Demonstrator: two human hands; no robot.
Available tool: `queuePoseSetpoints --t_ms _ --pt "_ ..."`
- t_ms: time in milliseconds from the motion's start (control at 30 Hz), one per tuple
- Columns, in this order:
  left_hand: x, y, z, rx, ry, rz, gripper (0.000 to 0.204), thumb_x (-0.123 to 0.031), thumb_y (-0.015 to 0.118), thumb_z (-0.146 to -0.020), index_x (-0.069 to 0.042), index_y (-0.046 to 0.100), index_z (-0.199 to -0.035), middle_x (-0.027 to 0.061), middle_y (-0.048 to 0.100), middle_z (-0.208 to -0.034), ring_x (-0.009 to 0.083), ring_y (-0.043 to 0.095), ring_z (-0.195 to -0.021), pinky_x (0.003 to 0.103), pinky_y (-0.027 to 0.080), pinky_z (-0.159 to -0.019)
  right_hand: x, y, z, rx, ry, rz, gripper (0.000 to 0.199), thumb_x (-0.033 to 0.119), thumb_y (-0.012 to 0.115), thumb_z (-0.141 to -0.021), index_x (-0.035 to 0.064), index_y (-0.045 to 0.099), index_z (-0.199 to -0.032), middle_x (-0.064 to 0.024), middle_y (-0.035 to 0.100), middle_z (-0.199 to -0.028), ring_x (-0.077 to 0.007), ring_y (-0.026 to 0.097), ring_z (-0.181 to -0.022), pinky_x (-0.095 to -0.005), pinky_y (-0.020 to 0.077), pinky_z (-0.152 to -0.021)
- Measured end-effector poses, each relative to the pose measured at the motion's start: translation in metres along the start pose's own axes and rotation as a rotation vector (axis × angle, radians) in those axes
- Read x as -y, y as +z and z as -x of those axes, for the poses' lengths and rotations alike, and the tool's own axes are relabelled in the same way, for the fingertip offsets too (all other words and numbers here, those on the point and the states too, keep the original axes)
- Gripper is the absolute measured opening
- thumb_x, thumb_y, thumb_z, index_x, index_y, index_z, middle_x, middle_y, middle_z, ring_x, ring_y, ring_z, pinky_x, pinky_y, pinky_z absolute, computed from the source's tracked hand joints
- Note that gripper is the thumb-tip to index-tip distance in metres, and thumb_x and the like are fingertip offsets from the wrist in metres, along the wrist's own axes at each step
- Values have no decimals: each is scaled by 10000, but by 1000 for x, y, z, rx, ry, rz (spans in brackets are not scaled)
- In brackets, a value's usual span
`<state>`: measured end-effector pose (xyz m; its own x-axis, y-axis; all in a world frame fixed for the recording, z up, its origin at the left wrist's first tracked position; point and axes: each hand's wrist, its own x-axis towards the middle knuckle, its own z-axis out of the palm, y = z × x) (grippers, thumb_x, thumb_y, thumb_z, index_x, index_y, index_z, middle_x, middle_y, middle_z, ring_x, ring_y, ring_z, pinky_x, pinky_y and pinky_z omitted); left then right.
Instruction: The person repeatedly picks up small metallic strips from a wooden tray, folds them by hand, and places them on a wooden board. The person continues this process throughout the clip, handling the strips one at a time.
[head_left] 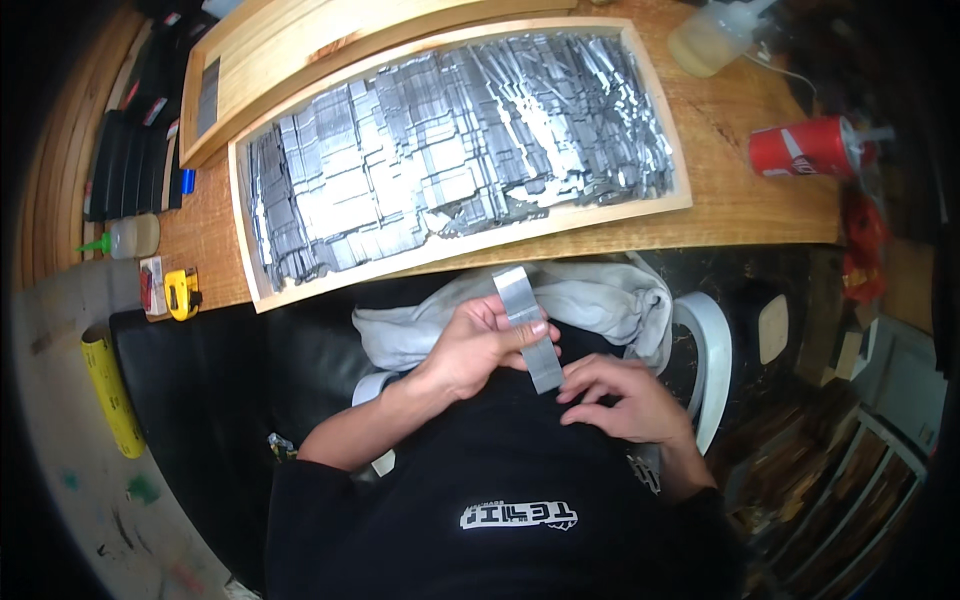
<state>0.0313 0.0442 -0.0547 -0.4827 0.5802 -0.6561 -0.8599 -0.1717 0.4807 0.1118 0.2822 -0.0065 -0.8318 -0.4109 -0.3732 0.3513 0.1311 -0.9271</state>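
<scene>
a wooden counter (725,155), the largest element, carries a shallow rectangular wooden tray (470,249). the tray is covered nearly wall to wall with flat silver-grey strips (430,130); those at left and centre lie in fairly even overlapping rows, those at right slant and crowd together. the right hand (630,400) is beside the lower end of a single silver-grey piece (517,298), its thumb and fingers apart. the left hand (475,345) has its grip clamped on that piece, thumb across the front, holding it tilted over the lap, off the counter and outside the tray. the work is judged to be in mid-course: one piece is in handling, while whether the tray's many strips are finished or waiting cannot be told.

obscured parts, in the same order: a second wooden tray (330,45), behind the first, is cut off by the upper edge; the lower layers of strips are buried, and glare whitens the upper ones; the left fingers are partly hidden behind the piece; contact of the right fingertips is uncertain; faint cross lines leave unclear whether the piece is single or several.
</scene>
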Motion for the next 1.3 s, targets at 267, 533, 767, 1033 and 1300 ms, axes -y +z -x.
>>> queuePoseSetpoints --t_ms 267,533,767,1033,1300 --pt "-21 19 13 45 -2 -204 262 -184 706 -1038 -5 700 -1230 156 788 -1078 234 787 -957 323 649 -764 -40 45 -11 -205 -306 -17 215 4 849 -848 -4 809 -1059 -123 811 -922 -187 791 -814 -274 619 -724" --pt "-36 -1 -2 -12 58 -213 264 -171 699 -1037 5 718 -1234 171 786 -1071 279 789 -973 363 671 -776 -37 50 -28 -230 -311 38 199 19 851 -850 -2 814 -1044 -114 793 -847 -162 745 -689 -257 551 -612" --pt "-42 17 7 -52 238 -453 161 -94 767 -975 1 763 -1105 113 804 -1026 208 783 -909 298 615 -776 -7 14 -17 -96 -169 247 172 79 889 -817 15 804 -952 -127 768 -1072 -191 751 -914 -275 568 -707" --pt "-95 72 17 1 1440 -1083 356 148 747 -770 42 730 -1110 164 785 -971 300 787 -835 333 614 -716 120 -28 -60 -419 -752 477 330 -18 864 -801 26 795 -1121 -67 640 -955 -176 648 -847 -289 543 -697" --pt "-107 73 7 -2 1293 -1008 280 142 735 -816 34 751 -1074 164 784 -956 283 789 -856 336 613 -724 124 -45 -81 -377 -760 330 212 -55 844 -814 41 823 -1002 -50 674 -882 -145 671 -784 -263 533 -662"
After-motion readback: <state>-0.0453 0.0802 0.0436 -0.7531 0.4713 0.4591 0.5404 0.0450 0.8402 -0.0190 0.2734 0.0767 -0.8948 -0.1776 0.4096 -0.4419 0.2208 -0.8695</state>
